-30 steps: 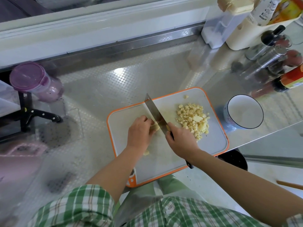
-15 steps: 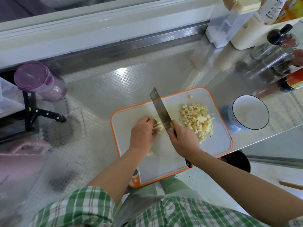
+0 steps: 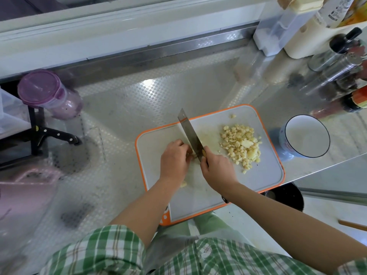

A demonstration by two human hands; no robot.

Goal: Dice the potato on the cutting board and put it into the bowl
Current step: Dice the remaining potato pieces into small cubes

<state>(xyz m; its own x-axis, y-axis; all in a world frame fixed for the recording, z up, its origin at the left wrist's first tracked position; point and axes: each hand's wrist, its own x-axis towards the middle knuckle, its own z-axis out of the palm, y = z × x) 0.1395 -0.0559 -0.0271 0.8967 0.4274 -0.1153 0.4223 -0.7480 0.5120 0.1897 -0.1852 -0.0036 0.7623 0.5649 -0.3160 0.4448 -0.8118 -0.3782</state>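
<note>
pale diced potato (image 3: pixel 241 144) lies heaped on the right of the orange-rimmed grey cutting board (image 3: pixel 266 175); the white bowl (image 3: pixel 306 135) stands upright just beside.

The person wears a short-sleeved shirt (image 3: pixel 208 259) in a green-and-white check crossed by thin brown lines. The left sleeve (image 3: pixel 103 249) ends above the forearm; of the right sleeve (image 3: pixel 353 267) only a corner shows at the frame's edge. The left forearm (image 3: pixel 147 207) and right forearm (image 3: pixel 278 219) are bare, as are the left hand (image 3: pixel 174 159) and right hand (image 3: pixel 217 171). Below the shirt lies pale green cloth (image 3: pixel 210 225), perhaps trousers.
</note>
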